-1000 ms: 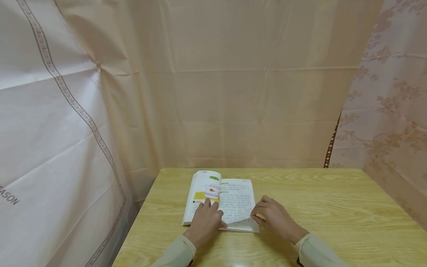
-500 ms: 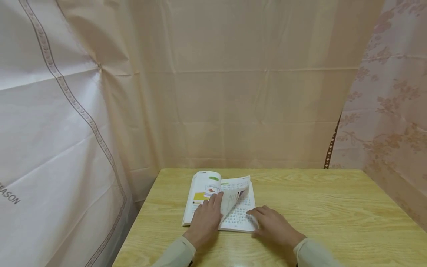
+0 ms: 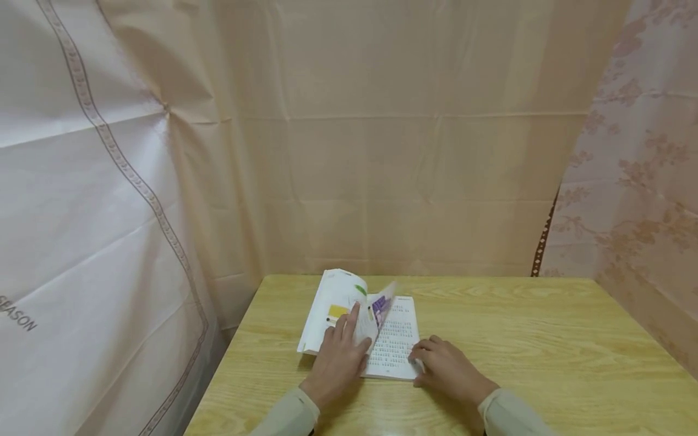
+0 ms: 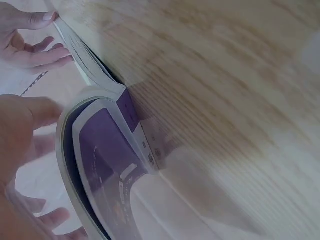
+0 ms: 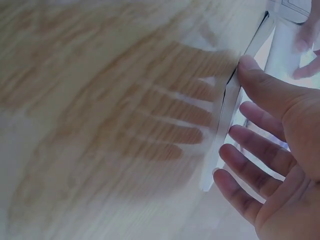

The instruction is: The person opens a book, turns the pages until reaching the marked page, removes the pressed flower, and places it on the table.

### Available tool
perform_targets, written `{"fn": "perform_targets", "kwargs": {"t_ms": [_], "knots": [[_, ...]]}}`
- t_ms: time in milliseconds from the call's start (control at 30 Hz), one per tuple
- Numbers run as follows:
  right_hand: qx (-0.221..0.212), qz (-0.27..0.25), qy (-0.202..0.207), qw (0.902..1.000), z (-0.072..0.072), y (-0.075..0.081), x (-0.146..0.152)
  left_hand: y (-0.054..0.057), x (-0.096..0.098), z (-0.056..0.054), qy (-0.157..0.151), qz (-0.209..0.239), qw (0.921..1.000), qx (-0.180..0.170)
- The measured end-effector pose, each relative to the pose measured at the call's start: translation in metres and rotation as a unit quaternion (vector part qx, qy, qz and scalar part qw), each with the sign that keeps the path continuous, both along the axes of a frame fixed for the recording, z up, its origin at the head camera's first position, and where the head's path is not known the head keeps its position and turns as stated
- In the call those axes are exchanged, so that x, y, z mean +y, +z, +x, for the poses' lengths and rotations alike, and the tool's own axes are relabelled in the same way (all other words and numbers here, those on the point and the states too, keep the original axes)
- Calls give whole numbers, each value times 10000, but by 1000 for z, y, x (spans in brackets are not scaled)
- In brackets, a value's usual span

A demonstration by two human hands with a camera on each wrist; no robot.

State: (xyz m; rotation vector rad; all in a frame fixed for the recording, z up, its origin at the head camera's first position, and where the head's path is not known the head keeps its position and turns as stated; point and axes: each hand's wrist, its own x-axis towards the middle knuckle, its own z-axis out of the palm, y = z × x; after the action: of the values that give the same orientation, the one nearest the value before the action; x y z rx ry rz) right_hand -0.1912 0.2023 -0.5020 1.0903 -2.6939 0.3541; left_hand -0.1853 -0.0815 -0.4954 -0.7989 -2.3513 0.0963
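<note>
An open book (image 3: 402,351) lies on the table, its right-hand page flat and filled with printed lines. Its left half tilts up off the tabletop, and in the left wrist view the purple cover (image 4: 107,150) bends away from the spine. Across the left page rests my left hand (image 3: 339,360), fingers extended. A loose page (image 3: 382,309) with a purple picture stands partly turned between the halves. My right hand (image 3: 449,366) touches the book's lower right corner, thumb (image 5: 250,70) at the edge and the other fingers relaxed alongside, pinching no page.
The wood-grain table (image 3: 518,339) extends to the right of the book. Behind it hangs a beige cloth (image 3: 409,181), with a pale sheet (image 3: 98,242) on the left and a flower-patterned one (image 3: 643,181) on the right.
The page corner pinched by my right hand was let go, and that page swung leftward. The book's left half has risen off the table. My right hand stays by the right edge.
</note>
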Motion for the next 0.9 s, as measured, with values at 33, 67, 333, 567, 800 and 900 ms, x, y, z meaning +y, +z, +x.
{"fn": "perform_targets", "kwargs": {"t_ms": [33, 67, 333, 567, 800, 900], "knots": [[-59, 15, -13, 10000, 0, 0, 0, 0, 0, 0, 63, -108, 9999, 91], [-104, 22, -25, 9999, -1, 1, 0, 0, 0, 0, 128, -179, 9996, 148], [-174, -50, -16, 9998, -3, 3, 0, 3, -2, 2, 403, -299, 9981, 364], [-393, -40, 46, 9992, -7, 4, 3, 6, -2, 4, 530, -500, 9968, 335], [-365, -240, 387, 9983, -11, 7, 3, 4, -6, 7, 735, -641, 9949, 263], [-120, -321, 482, 9983, -10, 9, 2, 4, -5, 8, 734, -627, 9953, 107]]}}
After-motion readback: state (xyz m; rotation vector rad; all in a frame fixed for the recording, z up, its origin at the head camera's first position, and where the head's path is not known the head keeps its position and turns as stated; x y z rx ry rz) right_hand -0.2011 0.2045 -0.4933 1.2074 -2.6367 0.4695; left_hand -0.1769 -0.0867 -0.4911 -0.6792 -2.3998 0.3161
